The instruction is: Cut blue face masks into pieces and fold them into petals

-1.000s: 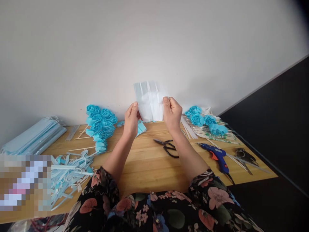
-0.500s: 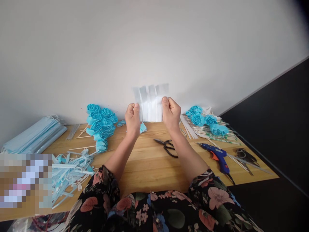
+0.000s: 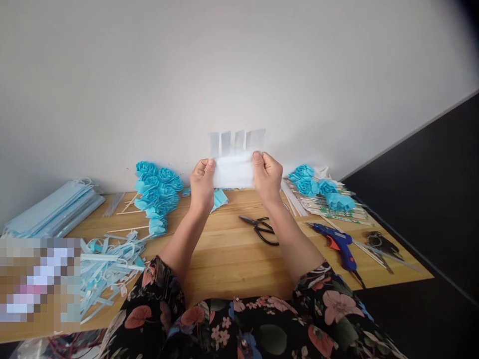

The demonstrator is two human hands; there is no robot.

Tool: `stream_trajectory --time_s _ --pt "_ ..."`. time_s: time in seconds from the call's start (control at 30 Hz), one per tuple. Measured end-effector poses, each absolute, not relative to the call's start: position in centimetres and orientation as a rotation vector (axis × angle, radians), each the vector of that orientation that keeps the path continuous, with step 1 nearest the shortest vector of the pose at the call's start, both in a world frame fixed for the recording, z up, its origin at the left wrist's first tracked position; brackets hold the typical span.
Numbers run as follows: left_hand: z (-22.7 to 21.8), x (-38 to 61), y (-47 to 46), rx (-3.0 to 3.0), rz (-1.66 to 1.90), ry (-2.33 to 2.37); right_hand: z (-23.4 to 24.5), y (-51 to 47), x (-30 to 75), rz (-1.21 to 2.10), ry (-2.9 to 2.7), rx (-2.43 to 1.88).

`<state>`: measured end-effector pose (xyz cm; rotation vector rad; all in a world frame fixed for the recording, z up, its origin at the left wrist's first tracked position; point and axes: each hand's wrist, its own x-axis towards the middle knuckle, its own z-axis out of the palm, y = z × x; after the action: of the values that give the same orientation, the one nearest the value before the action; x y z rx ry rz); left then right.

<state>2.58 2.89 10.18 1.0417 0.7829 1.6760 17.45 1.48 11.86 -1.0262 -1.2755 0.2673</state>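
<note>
Both hands hold a thin white fabric sheet upright in front of the wall, above the table's back edge. Its upper part is split into several translucent grey-white strips; the lower part is whole. My left hand pinches the left side, thumb on the near face. On the right side, my right hand grips it the same way. A small light-blue piece of fabric lies on the table below, near my left wrist. Black-handled scissors lie beside my right forearm, which partly covers their handles.
Blue fabric flowers on sticks lie at the left, with more flowers at the right. Stacked face masks and cut strips fill the left side. A blue glue gun and dark pliers-like tool lie right.
The sheet's lower part now looks whole and opaque, where folds or strips ran down it before. My hands have moved slightly farther apart, still gripping it.
</note>
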Motion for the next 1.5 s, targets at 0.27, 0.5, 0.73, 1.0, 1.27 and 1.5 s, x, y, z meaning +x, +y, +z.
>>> stream_trajectory --time_s 0.27,0.5,0.73,1.0,1.27,1.5 --pt "9.8 2.3 3.3 1.092 1.557 0.825 10.9 2.5 17.8 0.472 -1.271 -1.001" --pt "10.2 2.4 2.9 1.117 1.531 0.839 10.8 3.0 19.0 0.665 -1.250 -0.983" --pt "10.5 1.8 3.1 1.273 1.541 0.834 11.1 2.5 18.9 0.550 -1.319 -1.005" --pt "11.0 0.4 3.3 1.216 1.558 0.803 11.1 2.1 18.1 0.630 -1.457 -0.985" --pt "10.7 0.6 3.5 1.171 1.527 0.840 11.3 2.4 18.2 0.816 -1.315 -0.871" --pt "10.0 1.2 3.6 1.219 1.532 0.832 11.4 1.9 18.0 0.449 -1.337 -0.988"
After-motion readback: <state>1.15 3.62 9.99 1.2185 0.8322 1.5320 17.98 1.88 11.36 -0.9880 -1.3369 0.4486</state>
